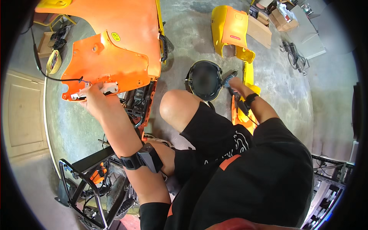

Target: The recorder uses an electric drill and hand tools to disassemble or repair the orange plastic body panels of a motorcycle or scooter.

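My left hand (95,97) is closed on the near edge of an orange plastic panel (111,63), beside a whitish bracket (112,88) along that edge. The panel's inner side, with its screw posts, faces up. A thin dark cable (61,79) runs in from the left and ends beside the fingers. On the right, my right hand (235,83) is closed on a small blue and black thing (229,79) whose kind I cannot make out. It is right of a round black bowl-shaped part (205,80) with a yellow rim.
A large orange body (134,30) stands beyond the panel, with a bare frame and wiring (138,103) below it. Yellow and orange covers (234,28) lie on the concrete floor. Cables (295,57) and an open cardboard box (281,19) are at far right. A black metal rack (96,188) stands lower left.
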